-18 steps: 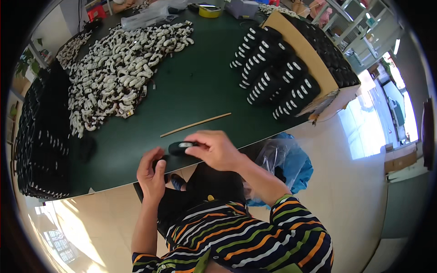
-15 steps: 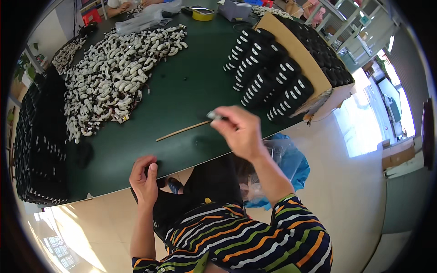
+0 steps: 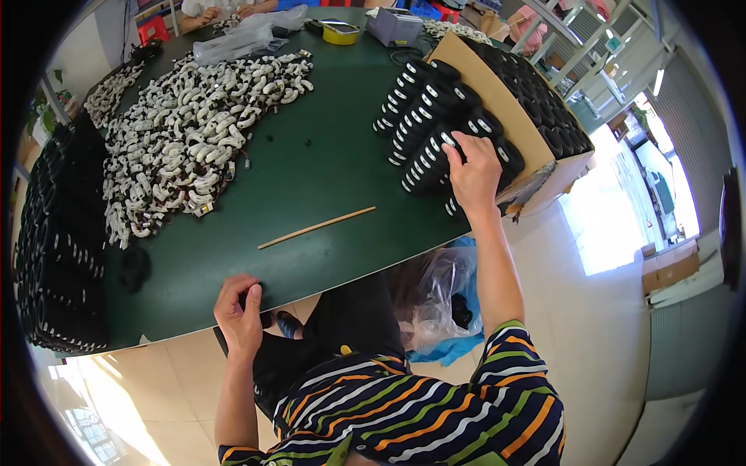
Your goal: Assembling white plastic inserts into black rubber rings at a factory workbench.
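My right hand (image 3: 475, 169) reaches over the stacked black parts with white ovals (image 3: 423, 159) on the right of the table. Its thumb and forefinger pinch at one black part with a white oval; whether that part is loose from the stack is hard to see. My left hand (image 3: 239, 314) rests at the table's near edge, fingers curled and thumb raised. Something dark shows between its thumb and fingers, too small to make out. A thin wooden stick (image 3: 315, 228) lies on the green table (image 3: 326, 171) between my hands.
White curved parts with wires (image 3: 183, 132) form a big heap at left. Black parts (image 3: 62, 264) are stacked at the left edge, a single black ring (image 3: 134, 269) beside them. An open cardboard box (image 3: 497, 93) holds more black parts. Another person's hands (image 3: 210, 15) are across the table.
My right hand has moved from the stick's right end, where it held a small greyish thing, up and right to the black stack. The left hand stays nearly in place.
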The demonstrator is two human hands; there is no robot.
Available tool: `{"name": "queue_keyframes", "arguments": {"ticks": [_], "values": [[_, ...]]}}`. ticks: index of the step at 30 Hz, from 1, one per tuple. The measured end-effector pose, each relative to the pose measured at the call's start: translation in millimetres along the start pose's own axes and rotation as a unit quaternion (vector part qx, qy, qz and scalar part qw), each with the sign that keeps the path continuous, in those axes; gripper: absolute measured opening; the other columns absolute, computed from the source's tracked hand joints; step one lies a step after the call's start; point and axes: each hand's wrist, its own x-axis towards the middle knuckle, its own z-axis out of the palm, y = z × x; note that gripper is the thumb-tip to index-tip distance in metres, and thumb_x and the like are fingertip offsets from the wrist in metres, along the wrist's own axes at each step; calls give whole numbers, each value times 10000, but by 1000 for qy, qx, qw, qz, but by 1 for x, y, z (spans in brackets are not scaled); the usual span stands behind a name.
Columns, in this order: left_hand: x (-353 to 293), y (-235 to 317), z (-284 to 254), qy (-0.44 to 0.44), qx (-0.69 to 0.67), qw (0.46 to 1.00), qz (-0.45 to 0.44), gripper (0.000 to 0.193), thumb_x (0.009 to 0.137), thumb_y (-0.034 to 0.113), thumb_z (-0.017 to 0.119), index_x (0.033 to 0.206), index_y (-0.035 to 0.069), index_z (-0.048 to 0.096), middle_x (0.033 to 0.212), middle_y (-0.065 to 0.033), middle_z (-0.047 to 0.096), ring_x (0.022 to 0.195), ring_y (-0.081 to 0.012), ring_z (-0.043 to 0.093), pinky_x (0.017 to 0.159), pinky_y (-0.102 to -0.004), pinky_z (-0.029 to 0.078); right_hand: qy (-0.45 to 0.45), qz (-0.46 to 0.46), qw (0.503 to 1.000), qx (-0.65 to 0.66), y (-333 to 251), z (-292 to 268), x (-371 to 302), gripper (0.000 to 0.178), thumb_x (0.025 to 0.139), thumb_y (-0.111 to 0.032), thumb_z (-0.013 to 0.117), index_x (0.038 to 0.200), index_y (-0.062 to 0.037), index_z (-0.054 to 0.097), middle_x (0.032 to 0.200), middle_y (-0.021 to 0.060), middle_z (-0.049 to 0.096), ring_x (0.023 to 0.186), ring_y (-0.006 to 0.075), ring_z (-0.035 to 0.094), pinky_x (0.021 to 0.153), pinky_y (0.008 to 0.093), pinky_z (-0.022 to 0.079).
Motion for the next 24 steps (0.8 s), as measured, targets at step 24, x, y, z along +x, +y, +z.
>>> {"name": "queue_keyframes", "arguments": {"ticks": [24], "values": [[3,24,-46,165,191,963,98,162,905,13,731,1064,-11,714,1018,-145,717,918,-267,694,866,-347,545,-170,145,924,310,-88,12,-78,189,1031,-46,640,1164,41,742,985,141,782,846,161,732,780,280,559]]}}
